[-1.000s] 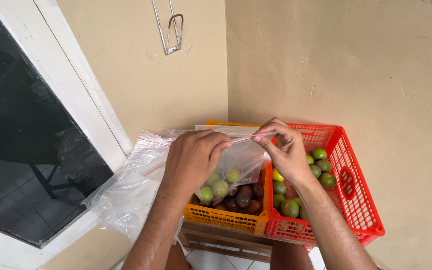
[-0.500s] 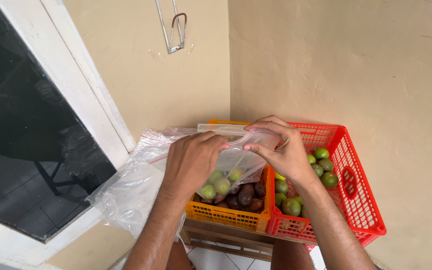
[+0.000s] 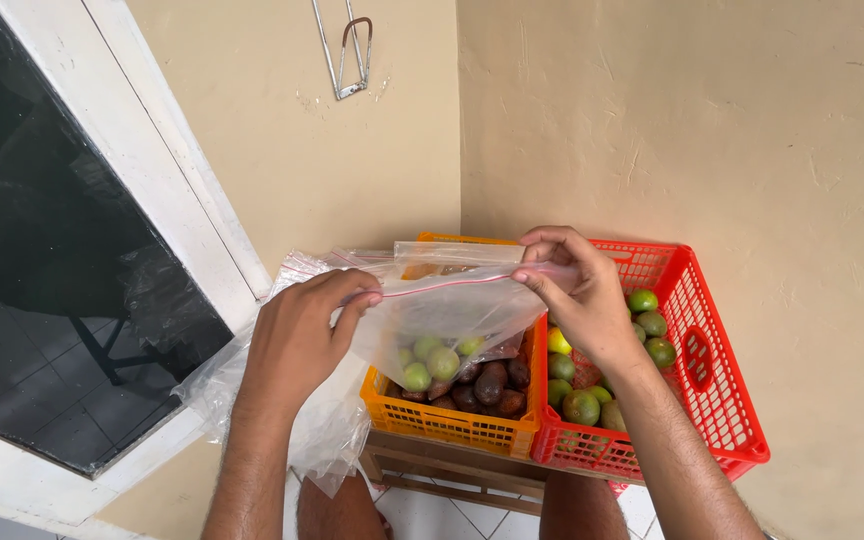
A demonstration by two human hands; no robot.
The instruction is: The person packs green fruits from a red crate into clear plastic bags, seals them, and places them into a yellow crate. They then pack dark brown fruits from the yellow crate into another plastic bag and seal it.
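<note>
From the head view, I hold a clear zip-top plastic bag (image 3: 452,310) stretched between my two hands, above the baskets. My left hand (image 3: 302,335) pinches the left end of the bag's pink seal strip, its grip pressed together on the plastic. My right hand (image 3: 577,295) pinches the right end of the same strip, thumb and fingers closed on it. The bag hangs down from the strip, and green and dark fruit show through it; I cannot tell whether that fruit is inside the bag or in the basket behind it.

Below the bag sits an orange basket (image 3: 442,425) holding green limes (image 3: 417,375) and dark brown fruit (image 3: 492,385). Touching its right side is a red basket (image 3: 712,400) with more green limes (image 3: 647,325). Both rest on a small wooden desk (image 3: 432,470) in the corner of beige walls (image 3: 702,130).

To the left, loose clear plastic (image 3: 252,390) bunches beside a white-framed dark window (image 3: 62,250). A metal hook (image 3: 352,50) hangs on the far wall.
</note>
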